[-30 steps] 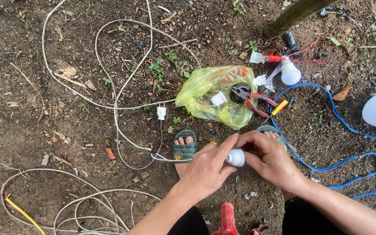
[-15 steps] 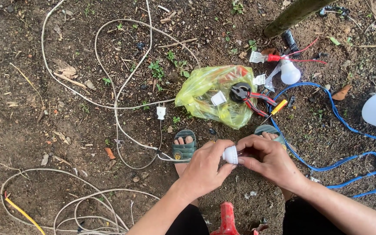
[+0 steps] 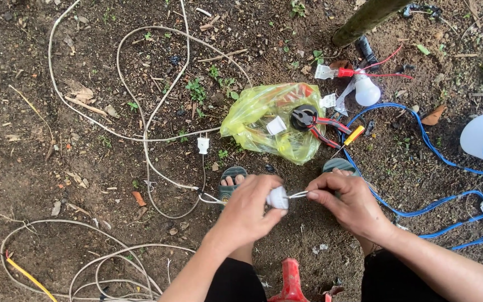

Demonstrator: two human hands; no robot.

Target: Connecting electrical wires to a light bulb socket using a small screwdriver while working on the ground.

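Fingers (image 3: 263, 202) of the left hand (image 3: 245, 210) close around a small white fitting (image 3: 278, 197); the right hand (image 3: 348, 202), at three o'clock, pinches its thin white wire (image 3: 298, 194). Both look light, the wire bendy, best held near the fitting.

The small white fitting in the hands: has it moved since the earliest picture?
Yes. The white fitting has shifted slightly left, toward the left sandal.

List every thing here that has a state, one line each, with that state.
Left hand: gripping the small white round fitting.
Right hand: pinching thin wire ends at the fitting.
Yellow plastic bag: crumpled, lying on soil.
White plug: unplugged, on the ground.
White bulb: unlit, lying loose.
Blue cable: loosely coiled.
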